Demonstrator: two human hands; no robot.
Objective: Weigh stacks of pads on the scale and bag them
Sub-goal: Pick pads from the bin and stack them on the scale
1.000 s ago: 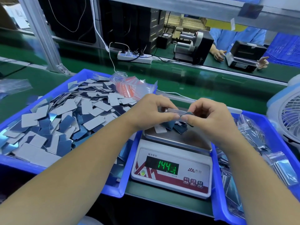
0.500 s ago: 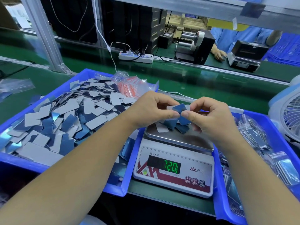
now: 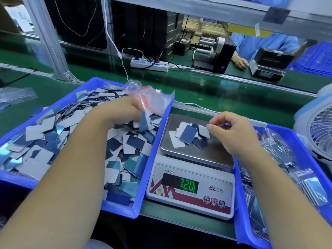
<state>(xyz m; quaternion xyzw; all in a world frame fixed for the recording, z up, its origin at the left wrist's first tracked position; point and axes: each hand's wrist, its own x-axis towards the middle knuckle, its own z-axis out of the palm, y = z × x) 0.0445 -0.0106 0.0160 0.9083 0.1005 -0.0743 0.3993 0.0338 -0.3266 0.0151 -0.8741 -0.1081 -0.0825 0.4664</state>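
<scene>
The scale (image 3: 190,193) stands between two blue trays and reads 72.0. Several blue and white pads (image 3: 188,136) lie loosely on its steel pan. My left hand (image 3: 122,112) is over the left tray (image 3: 156,141), pinching one blue pad (image 3: 143,122) above the heap of loose pads (image 3: 53,137). My right hand (image 3: 233,132) hovers over the pan's right side with loosely curled fingers. Its thumb tip is beside a white pad's corner and it holds nothing. A bundle of clear bags with red strips (image 3: 145,98) lies in the left tray's far corner.
The right tray (image 3: 240,203) holds bagged pads (image 3: 280,159). A white fan (image 3: 318,126) stands at the far right. Beyond the green belt are a power strip (image 3: 149,65), a label machine (image 3: 213,53) and another person (image 3: 240,62) at a second scale.
My hands have parted. The left one swung left over the tray with a blue pad, the right one stayed above the pan. The display dropped from about 144 to 72.0.
</scene>
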